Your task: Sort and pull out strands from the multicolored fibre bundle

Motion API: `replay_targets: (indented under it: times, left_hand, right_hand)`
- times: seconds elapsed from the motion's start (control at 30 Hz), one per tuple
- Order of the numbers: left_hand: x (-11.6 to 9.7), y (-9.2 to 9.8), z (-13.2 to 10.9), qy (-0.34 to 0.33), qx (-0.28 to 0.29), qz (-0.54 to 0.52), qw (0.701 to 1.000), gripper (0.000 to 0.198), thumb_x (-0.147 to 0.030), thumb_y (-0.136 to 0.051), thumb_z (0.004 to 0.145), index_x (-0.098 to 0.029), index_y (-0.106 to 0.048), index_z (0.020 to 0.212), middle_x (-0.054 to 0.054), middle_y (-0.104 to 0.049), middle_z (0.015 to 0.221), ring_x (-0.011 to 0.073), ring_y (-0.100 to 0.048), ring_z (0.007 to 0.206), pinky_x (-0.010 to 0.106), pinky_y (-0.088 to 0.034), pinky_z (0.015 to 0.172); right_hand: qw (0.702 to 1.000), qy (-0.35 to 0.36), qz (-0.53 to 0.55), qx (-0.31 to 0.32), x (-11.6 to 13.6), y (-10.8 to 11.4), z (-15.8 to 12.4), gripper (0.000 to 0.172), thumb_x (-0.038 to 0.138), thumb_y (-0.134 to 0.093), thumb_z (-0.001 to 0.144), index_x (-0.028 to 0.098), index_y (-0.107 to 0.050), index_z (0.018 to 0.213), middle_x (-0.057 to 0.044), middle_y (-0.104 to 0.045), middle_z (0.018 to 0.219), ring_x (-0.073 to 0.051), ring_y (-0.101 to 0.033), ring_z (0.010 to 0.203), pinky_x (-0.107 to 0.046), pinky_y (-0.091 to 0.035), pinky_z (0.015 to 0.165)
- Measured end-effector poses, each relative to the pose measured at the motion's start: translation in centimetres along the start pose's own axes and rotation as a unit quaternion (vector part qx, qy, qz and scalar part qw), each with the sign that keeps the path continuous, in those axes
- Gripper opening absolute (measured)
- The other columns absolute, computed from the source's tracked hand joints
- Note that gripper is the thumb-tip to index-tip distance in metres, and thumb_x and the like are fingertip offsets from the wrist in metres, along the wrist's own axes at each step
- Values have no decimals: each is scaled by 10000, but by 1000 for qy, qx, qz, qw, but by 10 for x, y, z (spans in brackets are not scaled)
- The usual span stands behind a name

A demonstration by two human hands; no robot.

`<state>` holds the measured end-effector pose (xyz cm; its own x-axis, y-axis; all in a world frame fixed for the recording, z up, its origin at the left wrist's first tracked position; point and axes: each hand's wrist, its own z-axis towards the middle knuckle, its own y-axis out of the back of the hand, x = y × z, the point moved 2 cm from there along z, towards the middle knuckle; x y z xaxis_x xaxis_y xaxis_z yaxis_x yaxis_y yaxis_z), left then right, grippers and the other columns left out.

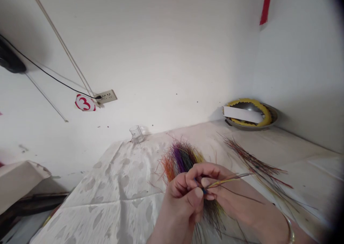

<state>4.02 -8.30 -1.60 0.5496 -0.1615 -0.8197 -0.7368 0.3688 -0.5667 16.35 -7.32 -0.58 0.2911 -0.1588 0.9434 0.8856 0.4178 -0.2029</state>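
We read one sign only: red numeral 3 on white octagonal plaque (85,103) with red rim, just left of white wall socket (105,96). White paper strip (242,114) on round steel bowl (272,118): no legible writing.

The thin dyed strands (182,158) look smooth and faintly glossy, perhaps plastic fibre. At far right is a shiny steel bowl (273,115) with a strip of matt white paper (242,114) across it. Far left, a clear glass beaker (136,134) stands on crumpled, softly sheened cloth (113,201) — the painted wall (161,57) is matt.
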Motion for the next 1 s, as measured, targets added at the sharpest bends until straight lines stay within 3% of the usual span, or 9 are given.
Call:
replay_targets:
  times: [0.1,0.2,0.47,0.67,1.0]
  left_hand:
    - [2,2,-1,10,6,-6,1000,304,-325,-811,659,-186,-542,672,-89,-370,454,29,-231,379,148,-172,353]
    - [3,4,-1,17,4,-17,1000,298,-328,-810,660,-193,-548,704,-90,-369,456,34,-232,386,150,-184,357]
    - [5,5,-2,28,-11,-10,999,292,-314,-809,658,-187,-547,678,-89,-379,443,34,-253,380,156,-200,363]
    - [7,4,-2,33,-3,-5,999,288,-321,-807,660,-177,-558,679,-91,-376,439,30,-242,376,155,-184,361]
    - [2,2,-2,41,-8,-4,999,309,-332,-809,660,-177,-543,672,-90,-370,449,39,-243,401,166,-196,385]
  right_hand:
    - [998,-24,42,48,0,3,-2,127,335,-644,804,218,-688,825,12,-526,731,-138,-417,656,-263,-350,613]
    - [998,15,44,35,-2,5,-3,65,307,-660,808,245,-680,816,9,-578,788,-165,-487,757,-290,-377,700]
    - [989,105,-102,17,6,10,-1,112,344,-637,843,238,-626,807,11,-533,733,-149,-497,653,-252,-421,563]
    - [941,194,-275,26,25,15,-6,108,215,-626,844,269,-695,908,2,-573,763,-138,-535,653,-241,-449,575]
    - [863,290,-408,-65,24,8,-16,260,-7,-579,755,248,-588,802,15,-521,725,-142,-522,644,-259,-421,547]
